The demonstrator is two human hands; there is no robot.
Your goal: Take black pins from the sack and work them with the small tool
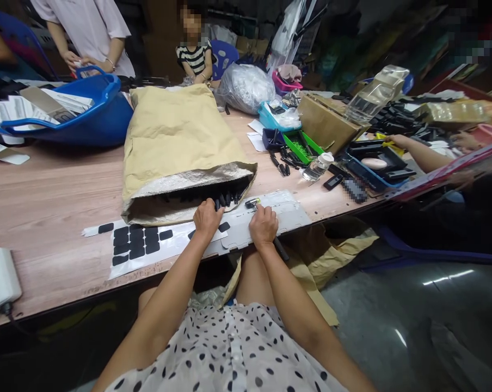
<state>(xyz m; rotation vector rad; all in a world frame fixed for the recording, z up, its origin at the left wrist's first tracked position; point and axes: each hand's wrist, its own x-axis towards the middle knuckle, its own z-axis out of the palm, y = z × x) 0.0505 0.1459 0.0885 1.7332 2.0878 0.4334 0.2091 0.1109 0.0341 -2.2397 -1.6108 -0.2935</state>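
Note:
My right hand (264,224) is closed round the handle of a small hammer (252,203). Its head shows past my fingers, and the black handle end sticks out below over the table edge. My left hand (207,219) is at the open mouth of a yellow-brown padded paper sack (176,130), with its fingers pinched on a small black part (217,205) that is mostly hidden. More black parts (229,197) lie inside the sack mouth. Beneath both hands is a flat pale grey board (284,209). A white sheet with black rounded stickers (136,242) lies left of it.
A blue basin (94,117) of white boxes stands at left. On the right are a green tray (301,146), a clear bottle (317,166) and a blue tray (372,171) of black parts. Other people stand or sit around the table. A white device (1,280) sits at the left edge.

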